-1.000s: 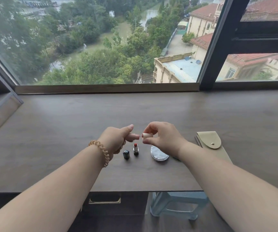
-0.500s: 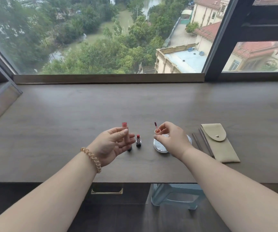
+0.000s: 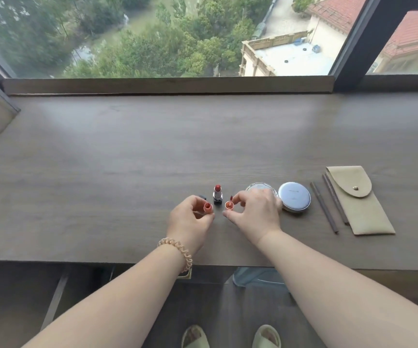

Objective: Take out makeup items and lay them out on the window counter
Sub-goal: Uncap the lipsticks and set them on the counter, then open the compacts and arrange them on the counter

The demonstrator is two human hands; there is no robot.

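- One wood-grain window counter (image 3: pixel 152 151) runs below the glass; all the items sit on its near half, from centre to right.
- Two hands work over the near edge. The left hand (image 3: pixel 190 222), with one coiled hair tie (image 3: pixel 177 252) on its wrist, has thumb and fingers curled round one small orange-red lip gloss tube (image 3: pixel 208 207), open mouth facing up toward the camera. The right hand (image 3: pixel 253 214) pinches the one applicator cap (image 3: pixel 228 205) between thumb and forefinger, its other fingers loosely spread; the dark wand tip pokes out beyond the cap.
- One beige snap pouch (image 3: pixel 358 199) lies flat at the far right, flap closed.
- There are two round compact pieces. A pale blue compact (image 3: pixel 294 197) sits just right of the right hand (touching the knuckles or not, I cannot tell); a clear round piece (image 3: pixel 260 188) lies behind that hand, partly hidden.
- Two slim dark pencils lie side by side between the blue compact and the pouch; the first pencil (image 3: pixel 324 208) lies alone, and the second pencil (image 3: pixel 335 199) lies along the pouch's left edge.
- One open lipstick (image 3: pixel 217 194) stands upright just beyond the gap between the hands, touching neither.
- One dark cap (image 3: pixel 203 197) shows behind the left fingers, mostly hidden.
- Tube and applicator cap are held apart, near each other, just in front of the lipstick.
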